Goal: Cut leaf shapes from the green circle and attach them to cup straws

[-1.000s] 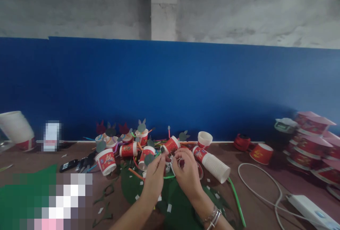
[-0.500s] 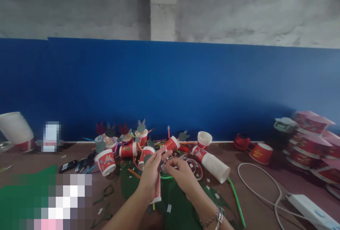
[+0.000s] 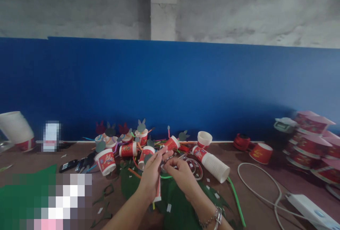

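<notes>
Between both hands [image 3: 166, 175], a red cup [image 3: 158, 191].

Whatever the left hand [image 3: 152, 173] and right hand [image 3: 180, 175] pinched between their fingertips was too small to make out. The left palm covered most of a red paper cup [image 3: 157, 191], so only its lower rim showed. Both forearms were cut off by the bottom edge. A pixelated patch [image 3: 51, 136] hid something by the blue wall, and a larger one [image 3: 66, 201] hid part of the green sheet [image 3: 23, 187]. The white cup [image 3: 14, 129] ran off the left edge, the stacked red bowls [image 3: 316, 145] off the right, and the white power strip [image 3: 310, 210] off the lower corner
</notes>
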The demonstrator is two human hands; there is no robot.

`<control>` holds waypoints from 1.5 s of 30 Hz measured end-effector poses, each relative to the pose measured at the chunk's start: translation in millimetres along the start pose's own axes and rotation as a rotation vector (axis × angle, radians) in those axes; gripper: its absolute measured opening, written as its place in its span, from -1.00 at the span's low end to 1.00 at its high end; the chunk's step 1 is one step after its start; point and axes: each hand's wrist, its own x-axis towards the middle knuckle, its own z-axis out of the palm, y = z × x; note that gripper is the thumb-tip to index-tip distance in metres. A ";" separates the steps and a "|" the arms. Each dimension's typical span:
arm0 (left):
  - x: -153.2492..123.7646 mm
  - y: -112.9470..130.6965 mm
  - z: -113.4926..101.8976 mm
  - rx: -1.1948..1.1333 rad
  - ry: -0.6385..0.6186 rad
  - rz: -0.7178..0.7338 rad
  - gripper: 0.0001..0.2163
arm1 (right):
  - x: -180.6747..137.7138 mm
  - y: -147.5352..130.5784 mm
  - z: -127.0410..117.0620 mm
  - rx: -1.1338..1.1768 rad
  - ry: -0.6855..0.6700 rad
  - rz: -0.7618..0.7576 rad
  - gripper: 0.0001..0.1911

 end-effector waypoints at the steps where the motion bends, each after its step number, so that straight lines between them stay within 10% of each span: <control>1: -0.1 0.1 0.1 -0.001 0.003 -0.003 -0.64 | -0.1 -0.5 -0.1 0.001 -0.001 0.000 -0.83; 45: -3.1 -3.8 1.8 -0.028 -0.040 0.006 -0.69 | 2.7 9.0 -0.7 -0.001 -0.034 -0.082 -0.83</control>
